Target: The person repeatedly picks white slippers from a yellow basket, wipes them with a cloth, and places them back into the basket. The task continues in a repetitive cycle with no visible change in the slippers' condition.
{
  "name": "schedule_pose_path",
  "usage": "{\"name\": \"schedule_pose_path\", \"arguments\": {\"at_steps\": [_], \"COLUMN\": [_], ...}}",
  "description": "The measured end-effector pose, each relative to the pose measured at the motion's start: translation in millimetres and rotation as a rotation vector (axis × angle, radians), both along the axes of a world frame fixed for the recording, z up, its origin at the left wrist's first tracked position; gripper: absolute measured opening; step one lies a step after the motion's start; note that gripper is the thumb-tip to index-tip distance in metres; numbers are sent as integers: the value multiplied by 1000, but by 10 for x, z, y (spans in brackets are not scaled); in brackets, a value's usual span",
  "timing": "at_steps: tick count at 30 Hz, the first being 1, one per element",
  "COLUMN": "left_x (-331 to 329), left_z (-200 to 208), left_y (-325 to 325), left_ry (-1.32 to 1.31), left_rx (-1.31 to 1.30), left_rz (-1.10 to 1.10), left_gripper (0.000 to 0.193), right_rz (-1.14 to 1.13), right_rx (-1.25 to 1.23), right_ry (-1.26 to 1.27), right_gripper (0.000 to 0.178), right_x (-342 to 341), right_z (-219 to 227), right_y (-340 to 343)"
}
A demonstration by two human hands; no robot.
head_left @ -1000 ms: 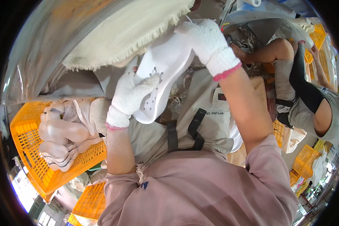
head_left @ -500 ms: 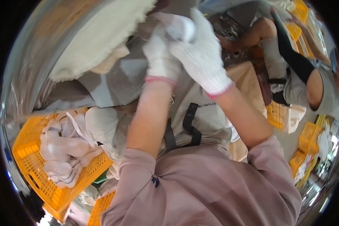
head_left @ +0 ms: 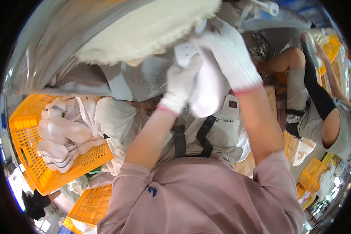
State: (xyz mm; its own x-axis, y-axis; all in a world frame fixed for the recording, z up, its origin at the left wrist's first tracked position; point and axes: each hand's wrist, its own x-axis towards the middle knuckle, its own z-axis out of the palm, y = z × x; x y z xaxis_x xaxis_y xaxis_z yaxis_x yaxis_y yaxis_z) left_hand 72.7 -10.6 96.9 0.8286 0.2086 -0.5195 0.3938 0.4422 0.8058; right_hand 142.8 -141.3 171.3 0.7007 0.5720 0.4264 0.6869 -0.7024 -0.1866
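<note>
A white perforated clog (head_left: 209, 87) hangs between my gloved hands, its rounded end pointing down toward my lap. My left hand (head_left: 183, 81) is closed around its left side, in a white knit glove with a pink cuff. My right hand (head_left: 231, 54), gloved alike, grips the clog's upper right part; its fingertips are partly hidden and blurred. Just above and left of my hands is the fluffy cream edge of a large buffing wheel (head_left: 144, 33). Beneath the wheel lies a grey, white-dusted guard (head_left: 132, 80).
An orange basket (head_left: 80, 158) at left holds several white clogs (head_left: 62, 132). Another orange crate (head_left: 90, 204) stands below it. A black-gloved hand (head_left: 35, 204) of another person shows at lower left. A co-worker's leg (head_left: 296, 87) and arm are close on the right.
My hands have come down and to the right, relative to the wheel. The clog, mostly hidden before, now hangs lower in plain sight. A black-gloved hand has appeared at lower left.
</note>
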Motion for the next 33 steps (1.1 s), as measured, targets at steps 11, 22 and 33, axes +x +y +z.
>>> {"name": "schedule_pose_path", "arguments": {"at_steps": [11, 22, 33], "left_x": [-206, 224, -15], "left_z": [-120, -334, -560], "left_y": [300, 681, 374], "left_ry": [-238, -136, -492], "left_rx": [-1014, -725, 266], "left_rz": [34, 142, 262], "left_gripper": [69, 51, 46], "right_rz": [65, 2, -187], "right_rx": [-339, 82, 125], "right_ry": [288, 72, 255], "right_gripper": [33, 38, 25], "right_x": [-1006, -1019, -778], "right_z": [171, -91, -396], "right_y": [-31, 580, 931]}}
